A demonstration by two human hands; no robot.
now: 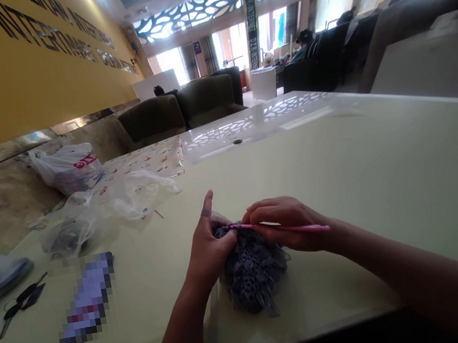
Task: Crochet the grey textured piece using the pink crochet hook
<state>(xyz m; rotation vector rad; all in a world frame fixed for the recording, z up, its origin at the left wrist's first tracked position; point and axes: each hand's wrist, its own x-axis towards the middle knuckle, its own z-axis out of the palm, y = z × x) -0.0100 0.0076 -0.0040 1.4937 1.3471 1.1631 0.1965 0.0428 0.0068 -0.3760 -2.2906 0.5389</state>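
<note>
A dark grey crocheted piece (pixel 254 276) with ruffled edges hangs beneath my hands, close to the table's front edge. My left hand (pixel 211 239) pinches its upper edge between thumb and fingers, while one finger points upward. In my right hand (pixel 286 221) is a pink crochet hook (pixel 310 228), gripped near its middle. The hook's tip meets the top of the grey piece, right beside my left thumb. Fine detail of the stitches there is too small to make out.
On the left of the pale table (pixel 369 188) lie keys (pixel 24 302), a blurred-out flat item (pixel 89 296) with a cord, and thin clear plastic bags (pixel 127 195). A filled white bag (pixel 69 167) stands farther back by the wall. Dark armchairs (pixel 209 98) stand beyond the table.
</note>
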